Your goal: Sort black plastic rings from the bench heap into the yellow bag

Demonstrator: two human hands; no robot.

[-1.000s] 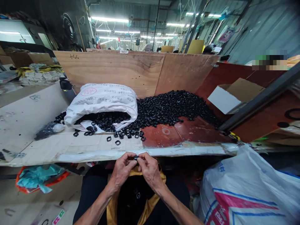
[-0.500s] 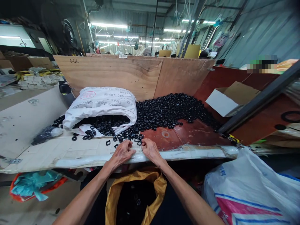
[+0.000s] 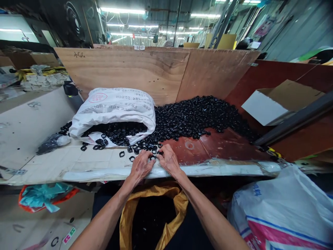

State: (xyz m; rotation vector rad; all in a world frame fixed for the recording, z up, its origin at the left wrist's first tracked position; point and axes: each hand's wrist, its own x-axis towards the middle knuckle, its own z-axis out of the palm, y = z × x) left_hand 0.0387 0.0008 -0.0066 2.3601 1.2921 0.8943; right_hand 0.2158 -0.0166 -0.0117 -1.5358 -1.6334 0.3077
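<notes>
My left hand (image 3: pixel 141 165) and my right hand (image 3: pixel 169 160) lie side by side at the table's front edge (image 3: pixel 208 171), fingers curled down onto loose black rings (image 3: pixel 153 152). Their fingertips press among the rings; what each one grips is too small to make out. Behind them a big pile of black rings (image 3: pixel 192 116) spreads across the red board. A white sack (image 3: pixel 114 107) lies on its side at the left, with rings spilling from its mouth. Below my hands hangs a yellow-lined bag (image 3: pixel 153 215) with dark contents.
Plywood walls (image 3: pixel 125 71) close off the back of the table. A cardboard box (image 3: pixel 278 100) and a dark metal bar (image 3: pixel 293 119) sit at the right. A large white woven sack (image 3: pixel 283 211) stands at the lower right. A small dark plastic bag (image 3: pixel 52 143) lies at the left.
A second ago both hands pinched one black ring over my lap. They have since moved forward onto the table edge and now reach a little further into the loose rings.
</notes>
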